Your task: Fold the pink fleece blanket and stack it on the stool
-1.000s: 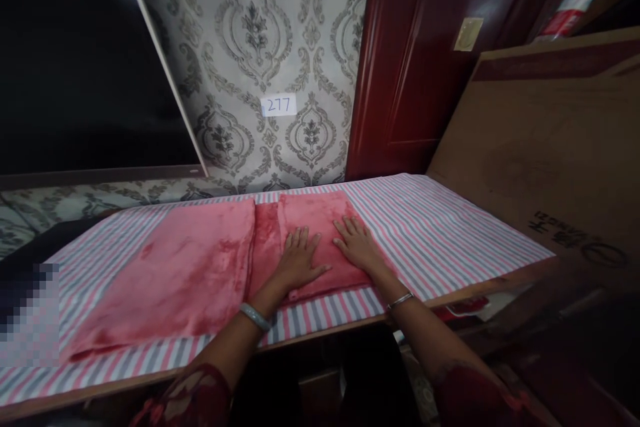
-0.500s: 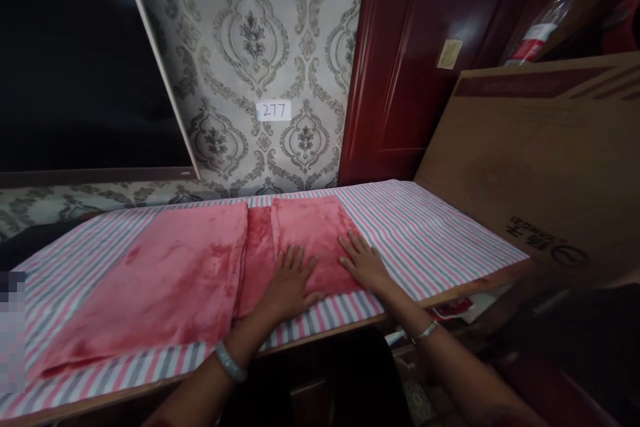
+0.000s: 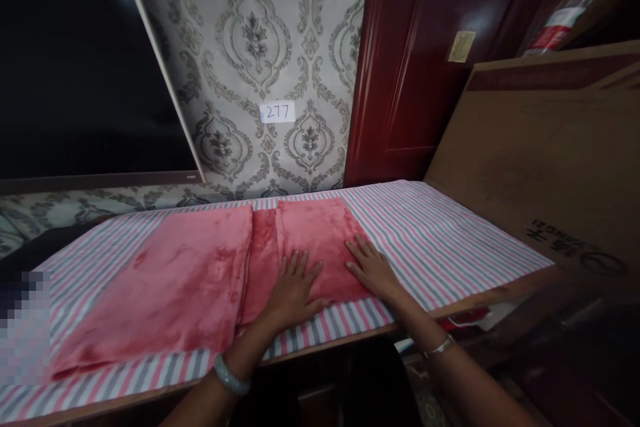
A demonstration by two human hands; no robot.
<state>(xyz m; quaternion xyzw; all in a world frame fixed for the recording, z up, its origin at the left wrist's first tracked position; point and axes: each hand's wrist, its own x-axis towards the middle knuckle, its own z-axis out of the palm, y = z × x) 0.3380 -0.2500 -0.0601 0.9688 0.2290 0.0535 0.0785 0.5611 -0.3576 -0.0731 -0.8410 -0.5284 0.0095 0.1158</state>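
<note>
Left hand and right hand lay flat, fingers spread, holding nothing, on folded pink fleece towel; even outward pressure should flatten creases.

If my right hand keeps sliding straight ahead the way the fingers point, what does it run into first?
The right hand lies flat on the folded pink cloth, fingers pointing toward the wall. Straight on it would probably cross the cloth's far edge onto the striped sheet, then meet the patterned wall; depth is unclear.
</note>
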